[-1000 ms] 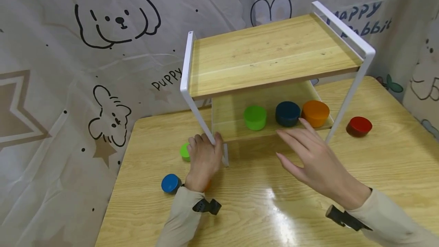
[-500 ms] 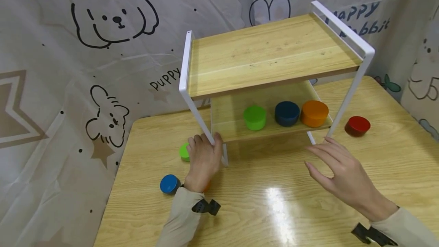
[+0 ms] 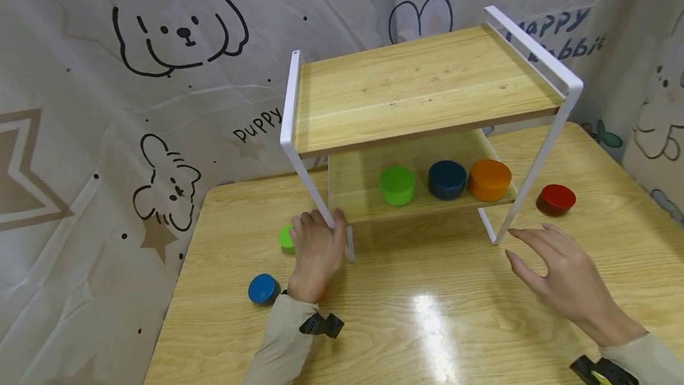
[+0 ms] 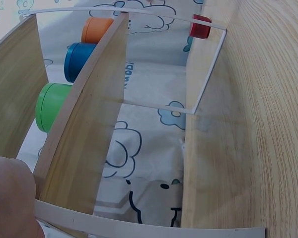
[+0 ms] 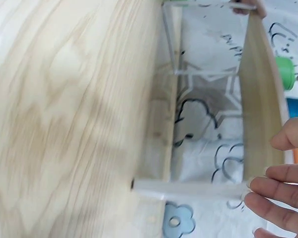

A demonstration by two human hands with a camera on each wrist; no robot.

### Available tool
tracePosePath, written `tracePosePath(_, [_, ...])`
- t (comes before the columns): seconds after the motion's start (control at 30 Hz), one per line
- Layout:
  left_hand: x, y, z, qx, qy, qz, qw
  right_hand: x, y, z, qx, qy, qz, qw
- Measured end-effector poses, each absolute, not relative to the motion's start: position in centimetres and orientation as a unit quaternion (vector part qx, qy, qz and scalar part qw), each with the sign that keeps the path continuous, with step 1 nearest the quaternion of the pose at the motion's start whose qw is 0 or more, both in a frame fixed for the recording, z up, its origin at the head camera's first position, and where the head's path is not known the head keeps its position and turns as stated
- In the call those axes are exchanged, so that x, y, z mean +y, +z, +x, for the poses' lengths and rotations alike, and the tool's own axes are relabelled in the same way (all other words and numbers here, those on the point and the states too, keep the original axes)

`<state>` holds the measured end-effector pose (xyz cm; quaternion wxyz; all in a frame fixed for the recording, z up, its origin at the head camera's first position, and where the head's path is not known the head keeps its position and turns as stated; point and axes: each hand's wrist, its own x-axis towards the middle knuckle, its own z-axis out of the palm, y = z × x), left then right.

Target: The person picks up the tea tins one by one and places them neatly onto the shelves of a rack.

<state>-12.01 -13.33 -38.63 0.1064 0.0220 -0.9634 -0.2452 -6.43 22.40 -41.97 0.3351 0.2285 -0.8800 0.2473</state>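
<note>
A two-tier wooden shelf [image 3: 427, 88] with white metal side frames stands on the table. My left hand [image 3: 317, 254] grips its left front upright beside the lower board; in the left wrist view, part of that hand [image 4: 12, 198] shows at the board's end. On the lower board sit a green round box [image 3: 397, 186], a dark blue round box [image 3: 447, 180] and an orange round box [image 3: 489, 180], the last two close together at the right. My right hand [image 3: 572, 278] holds nothing, fingers loosely extended, fingertips near the foot of the right front upright.
A red round box [image 3: 556, 200] stands on the table [image 3: 385, 337] right of the shelf. Left of it are a light green box [image 3: 286, 239] and a blue box [image 3: 263, 289], with something orange mostly hidden by the left wrist. A printed cloth [image 3: 80, 153] hangs behind.
My right hand has drawn back from in front of the blue and orange boxes, moving right and nearer to me past the right upright. The left hand keeps its grip; the boxes stay put.
</note>
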Motion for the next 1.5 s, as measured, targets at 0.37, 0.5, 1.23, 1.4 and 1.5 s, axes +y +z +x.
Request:
tracePosePath(0.37, [-13.4,-38.7,-11.9,-0.965,-0.226,0.019,0.134,27.4,-44.0,-9.5,-0.919,0.205,0.167,0.294])
tracePosePath(0.5, [-13.4,-38.7,-11.9,-0.966,-0.217,0.018,0.138,29.2,-44.6,-10.9,-0.931,0.200,0.132,0.274])
tracePosePath(1.23, [-13.5,-38.4,-11.7,-0.967,-0.225,0.030,0.118,32.8,-46.8,-15.0,-0.972,0.195,0.019,0.132])
tracePosePath(1.4, [-13.5,-38.4,-11.7,-0.966,-0.225,0.024,0.123,32.8,-46.9,-15.5,-0.972,0.203,0.011,0.115])
tracePosePath(1.5, [-13.5,-38.3,-11.7,-0.966,-0.227,0.025,0.120,32.9,-46.9,-15.6,-0.972,0.207,0.013,0.112])
